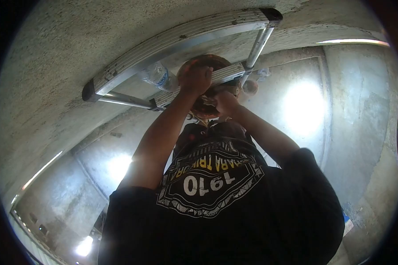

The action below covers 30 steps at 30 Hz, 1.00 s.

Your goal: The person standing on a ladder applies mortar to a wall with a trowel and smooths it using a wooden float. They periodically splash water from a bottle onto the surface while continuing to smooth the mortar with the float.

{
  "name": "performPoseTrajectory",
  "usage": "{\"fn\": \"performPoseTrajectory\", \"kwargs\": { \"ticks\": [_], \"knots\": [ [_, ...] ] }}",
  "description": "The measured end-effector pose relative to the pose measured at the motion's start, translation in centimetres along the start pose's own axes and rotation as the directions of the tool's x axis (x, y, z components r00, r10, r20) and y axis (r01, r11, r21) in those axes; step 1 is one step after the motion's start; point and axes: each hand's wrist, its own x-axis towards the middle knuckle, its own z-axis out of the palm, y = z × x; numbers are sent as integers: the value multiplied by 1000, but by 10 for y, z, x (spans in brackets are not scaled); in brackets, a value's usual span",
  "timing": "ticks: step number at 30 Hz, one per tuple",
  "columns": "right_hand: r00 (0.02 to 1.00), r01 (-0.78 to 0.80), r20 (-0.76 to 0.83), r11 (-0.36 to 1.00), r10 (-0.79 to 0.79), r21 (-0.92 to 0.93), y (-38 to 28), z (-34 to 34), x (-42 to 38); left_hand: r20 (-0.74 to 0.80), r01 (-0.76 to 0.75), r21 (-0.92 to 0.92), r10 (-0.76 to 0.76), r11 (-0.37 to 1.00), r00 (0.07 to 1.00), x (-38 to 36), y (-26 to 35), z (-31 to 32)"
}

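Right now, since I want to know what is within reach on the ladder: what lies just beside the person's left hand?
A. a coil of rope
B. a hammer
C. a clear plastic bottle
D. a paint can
C: a clear plastic bottle with a blue label lies on the ladder, just beside the left hand.

1. Garment: a black short-sleeved T-shirt (234, 212); both sleeves end above the elbow.
2. Chest print (210, 179): shield-shaped emblem outlined in white patterned bands, with white numerals "1970" and yellow lettering, seen inverted.
3. Forearms bare; no gloves, watch or jewellery discernible on left hand (195, 79) or right hand (225, 102).
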Motion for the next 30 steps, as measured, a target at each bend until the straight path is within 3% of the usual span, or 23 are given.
{"fn": "performPoseTrajectory", "kwargs": {
  "ticks": [1,2,3,4,5,6,7,9,10,11,13,16,19,22,23,25,27,29,30],
  "knots": [
    [1000,-9,-6,1000,9,-8,13,3,-12,-28,-26,18,27,999,999,0,1,-1],
    [948,156,-306,964,-85,217,27,8,-24,-34,-37,12,38,999,999,0,3,-4],
    [801,370,-591,855,-95,364,39,13,-33,19,-21,-4,21,1000,1000,-1,5,-7],
    [795,365,-599,861,-90,354,40,0,-49,72,-5,-18,6,1000,997,1,6,-10],
    [895,255,-414,571,165,780,33,-25,-72,65,-19,-24,20,1000,998,2,2,-6],
    [949,86,-117,115,294,990,29,-39,-88,20,-60,2,60,998,998,1,-7,5],
    [944,99,-132,121,303,988,32,-40,-94,-27,-103,30,104,994,994,3,-4,2],
    [966,220,-120,-488,229,845,38,-43,-102,0,-59,4,59,998,998,0,1,-3],
    [959,283,-216,-554,184,783,34,-52,-110,38,-3,-18,3,1000,999,-1,5,-8],
    [953,303,-234,-547,194,780,32,-55,-114,30,-23,-19,24,1000,999,-1,6,-9],
    [920,368,-357,-662,160,653,30,-58,-121,-45,-112,50,115,992,992,0,1,-5],
    [866,411,-485,-725,122,552,27,-62,-126,-62,-123,86,129,989,990,5,-8,7],
    [874,440,-455,-671,169,597,24,-64,-139,-10,-60,22,60,998,998,4,-4,4],
    [828,514,-530,-628,183,585,25,-54,-146,-37,-156,58,158,986,987,0,-3,1],
    [812,543,-550,-594,194,593,28,-52,-148,28,-166,19,166,986,986,2,-7,2],
    [811,535,-546,-645,211,545,36,-51,-151,-196,-241,3,237,970,952,5,-16,15],
    [786,579,-564,-625,255,524,25,-76,-164,-52,-130,66,134,989,990,2,-14,10],
    [779,595,-555,-623,292,508,26,-95,-172,-161,-165,28,167,986,973,0,-16,13],
    [780,612,-521,-598,346,518,31,-103,-173,-107,-146,37,149,989,983,4,-16,11]
  ]
}}
